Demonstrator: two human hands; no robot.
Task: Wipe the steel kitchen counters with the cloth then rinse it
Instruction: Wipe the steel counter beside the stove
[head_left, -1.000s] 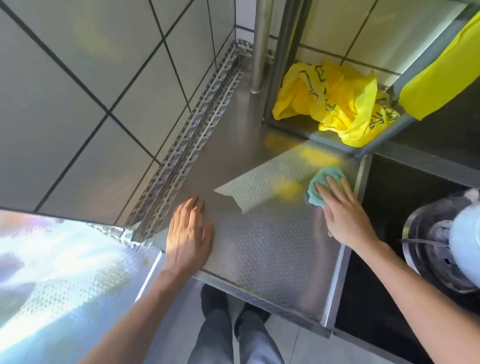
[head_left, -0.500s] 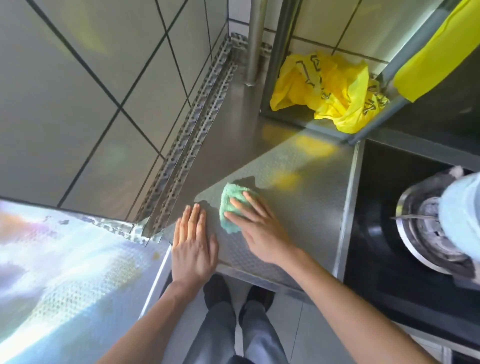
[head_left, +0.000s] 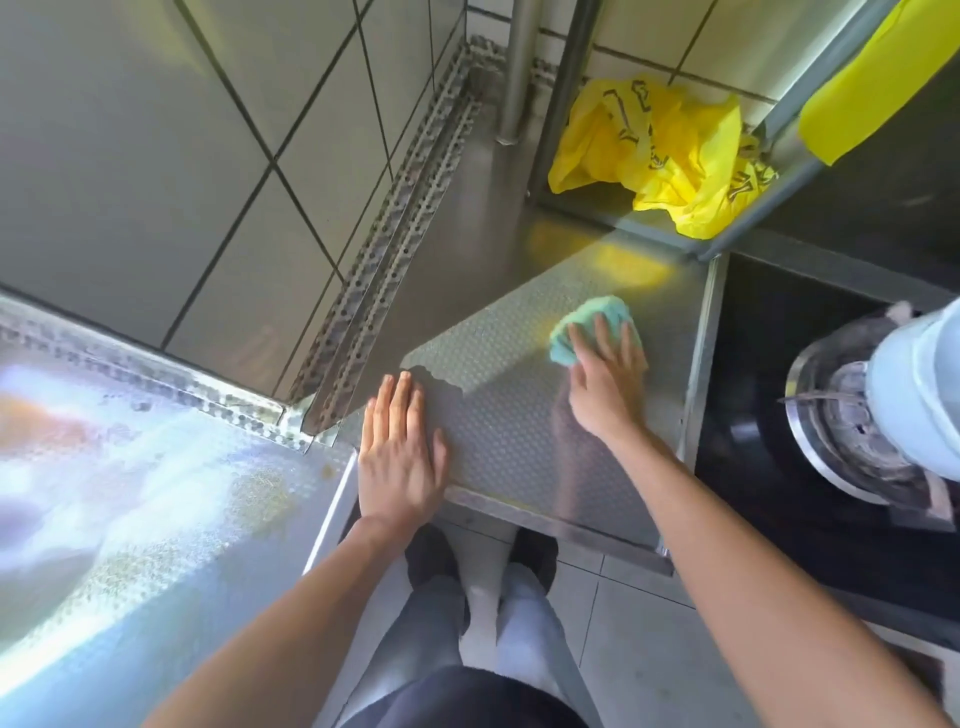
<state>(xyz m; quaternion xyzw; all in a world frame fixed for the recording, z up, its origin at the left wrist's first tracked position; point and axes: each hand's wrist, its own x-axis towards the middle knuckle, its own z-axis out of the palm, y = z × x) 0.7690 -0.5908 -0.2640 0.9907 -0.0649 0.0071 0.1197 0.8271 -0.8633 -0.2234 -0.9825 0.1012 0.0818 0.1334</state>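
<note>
Cloth (head_left: 592, 327), green and bunched, lies on the steel desk (head_left: 519, 441) under the right hand's (head_left: 605, 384) spread fingers. Left hand (head_left: 400, 457) rests flat, holding nothing. Yellow bag's (head_left: 660, 150) black print is unreadable.

The right hand (head_left: 605, 379) covers the near half of the green cloth (head_left: 592, 323). Right of that hand, a pale blurred object (head_left: 917, 395) is cut by the frame's edge. Left of the left hand (head_left: 400, 457), glare washes out the counter (head_left: 130, 493).
</note>
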